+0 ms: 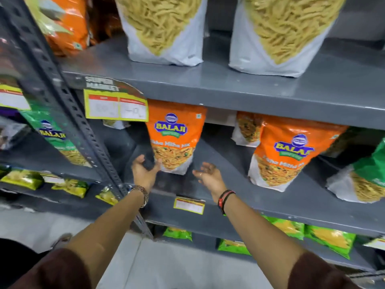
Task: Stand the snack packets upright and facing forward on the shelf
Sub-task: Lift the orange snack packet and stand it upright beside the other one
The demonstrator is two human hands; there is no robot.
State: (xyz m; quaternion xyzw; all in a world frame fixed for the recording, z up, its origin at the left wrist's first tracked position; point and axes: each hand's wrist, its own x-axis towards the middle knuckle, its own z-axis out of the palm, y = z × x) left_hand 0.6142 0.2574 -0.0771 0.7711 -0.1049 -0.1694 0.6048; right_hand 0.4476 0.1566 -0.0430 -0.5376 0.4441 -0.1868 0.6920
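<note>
An orange Balaji snack packet stands upright and faces forward on the grey middle shelf. My left hand is open at the packet's lower left corner, with the thumb touching or nearly touching it. My right hand is open just to the right of the packet's base, apart from it and holding nothing. A second orange Balaji packet stands upright further right, with another packet behind it.
A slotted steel upright runs diagonally on the left. Two large white packets stand on the shelf above. Green packets sit at the right, more green ones below. Yellow price tags hang from shelf edges.
</note>
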